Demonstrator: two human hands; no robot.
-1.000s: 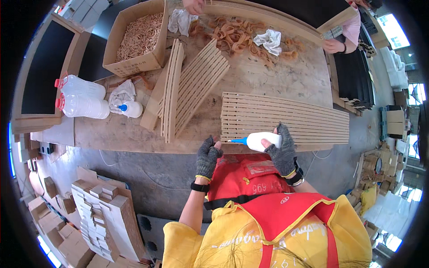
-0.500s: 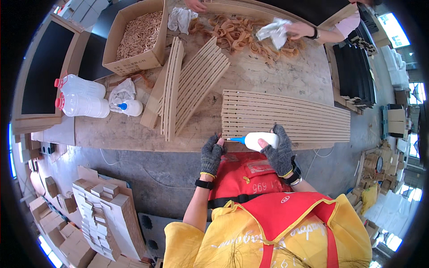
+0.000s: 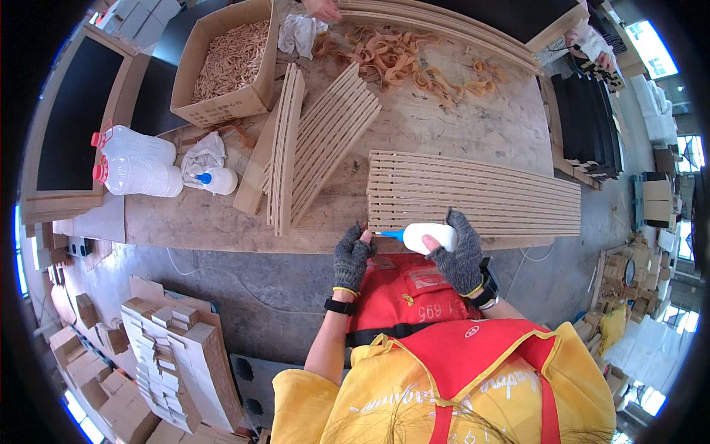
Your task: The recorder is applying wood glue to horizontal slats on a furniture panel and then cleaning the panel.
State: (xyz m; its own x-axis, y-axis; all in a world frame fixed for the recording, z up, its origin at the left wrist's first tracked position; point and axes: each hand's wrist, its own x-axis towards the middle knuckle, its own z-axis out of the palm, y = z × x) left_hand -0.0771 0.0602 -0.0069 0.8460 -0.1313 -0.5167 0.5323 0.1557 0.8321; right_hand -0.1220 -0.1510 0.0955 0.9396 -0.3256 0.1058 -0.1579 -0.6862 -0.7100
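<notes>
My right hand, in a grey fingerless glove, is wrapped round a white squeeze bottle with a blue nozzle. The bottle lies nearly level, its tip pointing left at the near-left corner of a row of slatted wooden strips. My left hand, gloved alike, is at that corner with curled fingers and the thumb tip close to the nozzle. What its fingers hold, if anything, is hidden. The strips lie side by side along the near edge of the workbench.
More strips lie slantwise, left of centre. Beyond stand a carton of wooden dowels and a heap of tan bands. At left are two big clear jugs and another squeeze bottle. A co-worker's hand shows at the far edge.
The co-worker's hand with the white cloth has moved from above the tan bands to the far right. My right hand and the bottle have shifted slightly; my left hand stays at the corner.
</notes>
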